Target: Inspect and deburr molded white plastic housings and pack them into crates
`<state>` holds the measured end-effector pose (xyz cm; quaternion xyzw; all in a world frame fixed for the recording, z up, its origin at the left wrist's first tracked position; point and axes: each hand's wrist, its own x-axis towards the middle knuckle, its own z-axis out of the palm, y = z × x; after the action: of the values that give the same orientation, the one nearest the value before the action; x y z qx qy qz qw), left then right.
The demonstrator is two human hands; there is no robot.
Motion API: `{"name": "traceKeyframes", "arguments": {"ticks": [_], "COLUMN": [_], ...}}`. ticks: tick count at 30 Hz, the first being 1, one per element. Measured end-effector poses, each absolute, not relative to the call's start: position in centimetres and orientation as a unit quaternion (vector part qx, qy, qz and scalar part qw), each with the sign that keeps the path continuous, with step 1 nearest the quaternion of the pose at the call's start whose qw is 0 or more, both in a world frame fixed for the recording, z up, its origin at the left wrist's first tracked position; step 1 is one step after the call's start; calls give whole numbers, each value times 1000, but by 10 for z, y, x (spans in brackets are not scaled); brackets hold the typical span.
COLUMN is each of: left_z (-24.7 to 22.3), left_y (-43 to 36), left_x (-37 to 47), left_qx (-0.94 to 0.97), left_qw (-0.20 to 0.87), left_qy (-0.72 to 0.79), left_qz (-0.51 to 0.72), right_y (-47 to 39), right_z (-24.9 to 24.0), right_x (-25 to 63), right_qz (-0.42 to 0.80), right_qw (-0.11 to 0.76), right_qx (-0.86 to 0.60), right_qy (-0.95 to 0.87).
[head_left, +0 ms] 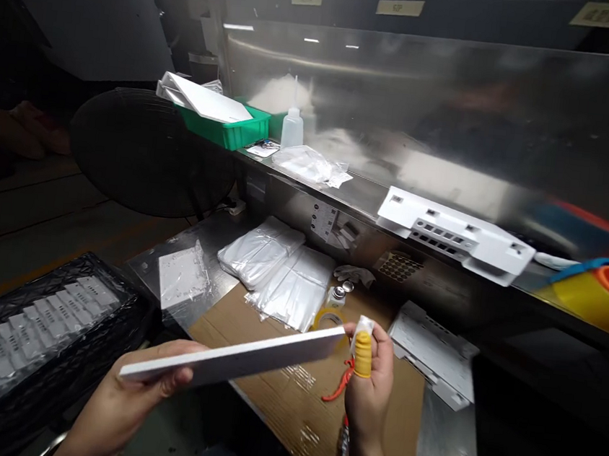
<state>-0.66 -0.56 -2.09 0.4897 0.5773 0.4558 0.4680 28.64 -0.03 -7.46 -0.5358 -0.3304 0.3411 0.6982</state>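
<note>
White panel (pixel 237 355) held at its left end by the left hand (pixel 129 391), tilted, between both hands.
Left of the left hand, a black-lined crate (pixel 55 394) contains a row of bagged white parts (pixel 26 333). The left hand grips the panel, thumb on the near side. Beyond the panel lie clear plastic bags (pixel 293 285) and, to their right, a yellow tape roll (pixel 319 319). A red-handled tool (pixel 342 386) lies just left of the right hand (pixel 374 366). The right hand, fingers drawn together, is at the panel's right end; contact cannot be confirmed. Its thumb wears a yellow cover (pixel 363 354); whether the white material (pixel 364 326) above is held or worn cannot be determined. Right of this hand lies a white housing (pixel 435 354).
</note>
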Motion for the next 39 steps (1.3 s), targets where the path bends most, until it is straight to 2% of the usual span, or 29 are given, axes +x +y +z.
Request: {"name": "traceKeyframes", "arguments": {"ticks": [3, 6, 9, 18, 23, 25, 28, 30, 34, 37, 39], "left_z": [-23, -20, -16, -10, -1, -1, -8, -15, -23, -21, -18], "left_y": [-2, 5, 10, 16, 11, 10, 16, 24, 38, 38, 37], "left_x": [-3, 2, 7, 19, 26, 33, 46, 50, 43, 35, 31], "left_qx": [628, 692, 718, 706, 662, 616, 392, 215, 127, 138, 118], "left_qw": [391, 379, 380, 426, 465, 472, 535, 630, 812, 847, 844], "left_qy": [498, 433, 402, 366, 392, 401, 396, 341, 222, 189, 195], "left_qz": [452, 436, 422, 431, 438, 486, 635, 663, 524, 477, 485], "right_y": [0, 0, 1, 1, 2, 0, -5, -9, -10, -1, 7], "right_z": [-62, -54, -54, -67, -67, -65, -61, -59, -61, -69, -74], "right_x": [295, 297, 295, 295, 283, 279, 273, 269, 270, 286, 298], "right_qz": [395, 523, 582, 595, 545, 513, 481, 469, 461, 502, 453], "right_qw": [675, 646, 640, 651, 705, 738, 754, 757, 762, 677, 623], "right_qx": [-523, -462, -432, -438, -440, -428, -420, -414, -408, -453, -513], "right_qy": [-340, -309, -256, -174, -110, -97, -150, -188, -203, -291, -377]}}
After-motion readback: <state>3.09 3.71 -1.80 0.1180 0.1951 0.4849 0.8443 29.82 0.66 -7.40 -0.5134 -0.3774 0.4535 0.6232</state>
